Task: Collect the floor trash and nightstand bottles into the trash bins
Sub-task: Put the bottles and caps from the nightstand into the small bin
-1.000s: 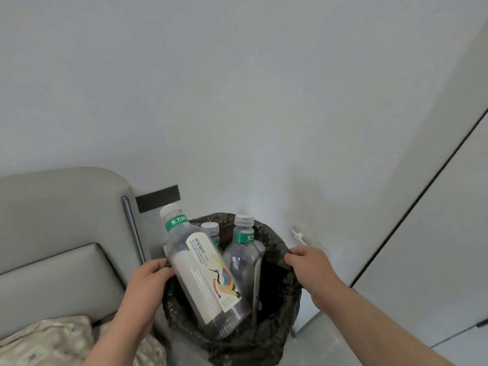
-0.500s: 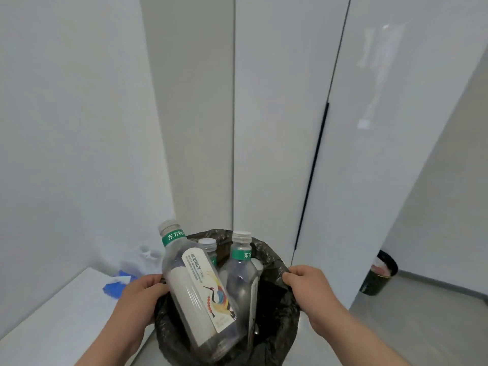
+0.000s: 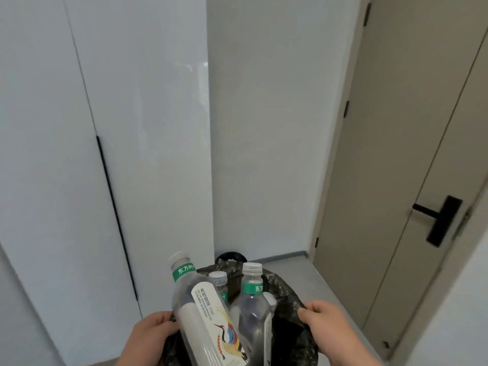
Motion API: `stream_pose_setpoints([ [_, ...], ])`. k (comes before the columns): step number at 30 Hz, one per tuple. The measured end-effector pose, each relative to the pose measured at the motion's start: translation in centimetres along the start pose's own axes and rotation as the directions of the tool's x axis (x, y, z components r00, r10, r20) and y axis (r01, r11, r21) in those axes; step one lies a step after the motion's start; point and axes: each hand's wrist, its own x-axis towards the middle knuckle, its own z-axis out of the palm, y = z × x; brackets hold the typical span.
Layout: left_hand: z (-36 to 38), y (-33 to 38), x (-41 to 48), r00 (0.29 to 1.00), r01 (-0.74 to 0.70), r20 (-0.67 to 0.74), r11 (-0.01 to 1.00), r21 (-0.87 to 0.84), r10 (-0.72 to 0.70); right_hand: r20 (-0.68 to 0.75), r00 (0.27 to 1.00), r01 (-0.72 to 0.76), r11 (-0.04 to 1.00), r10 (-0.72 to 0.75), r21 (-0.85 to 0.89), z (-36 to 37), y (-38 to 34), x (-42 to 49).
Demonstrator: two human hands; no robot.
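Observation:
I hold a trash bin lined with a black bag (image 3: 286,289) in front of me at the bottom of the head view. My left hand (image 3: 151,336) grips its left rim and my right hand (image 3: 326,324) grips its right rim. Three clear plastic bottles with green neck bands stand in it: a large labelled bottle (image 3: 203,313) leaning left, a small bottle (image 3: 219,282) behind it, and a third bottle (image 3: 252,299) on the right. A second black bin (image 3: 231,257) stands on the floor beyond, mostly hidden by the held one.
White wardrobe doors (image 3: 79,180) fill the left, with a black vertical handle (image 3: 116,215). A white wall stands ahead. A beige door (image 3: 396,154) with a black lever handle (image 3: 435,220) is on the right. Grey floor (image 3: 298,270) runs between them.
The view has swung right from the bed and nightstand to the wardrobe and door. Both hands keep their grip on the bin, and the second bin is now closer, just behind it.

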Motion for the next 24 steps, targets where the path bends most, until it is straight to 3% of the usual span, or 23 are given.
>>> stream_pose_setpoints([
  [8,13.1,2.8,10.6,0.975,0.014,0.219,0.997,0.079,-0.032,-0.194,0.975,-0.116,0.993,0.108,-0.029,-8.2,2.9,11.7],
  [17,23.3,5.9,26.8,0.952,0.088,0.283,0.991,0.099,-0.113,-0.191,0.923,-0.304,0.938,0.333,0.166,-10.4,1.9,27.9],
  [24,31.2,9.0,36.2,0.937,0.086,0.33,0.99,0.109,-0.118,-0.212,0.911,-0.304,0.924,0.353,0.233,-14.0,0.0,39.7],
])
